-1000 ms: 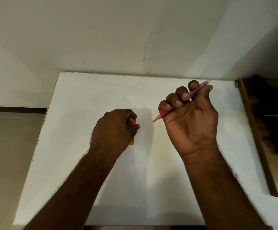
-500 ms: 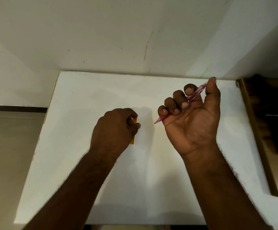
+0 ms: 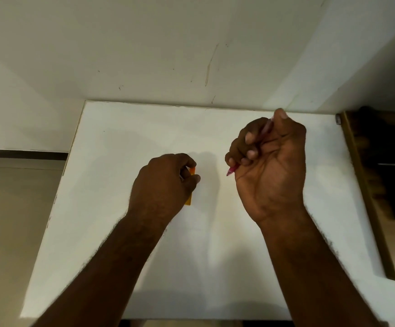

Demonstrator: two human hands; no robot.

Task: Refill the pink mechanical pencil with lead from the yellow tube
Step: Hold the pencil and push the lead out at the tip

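Yellow tube in left hand

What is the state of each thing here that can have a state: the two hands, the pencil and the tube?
left hand: curled, gripping the yellow tube.
yellow tube: mostly hidden; open or capped, cannot tell.
right hand: fist gripping the pink pencil, thumb on its top end.
pink pencil: tip points down-left.

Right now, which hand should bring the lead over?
Left. The left hand already grips the yellow tube down on the table. The right hand is full: its fingers are curled round the pencil, thumb over the top end.
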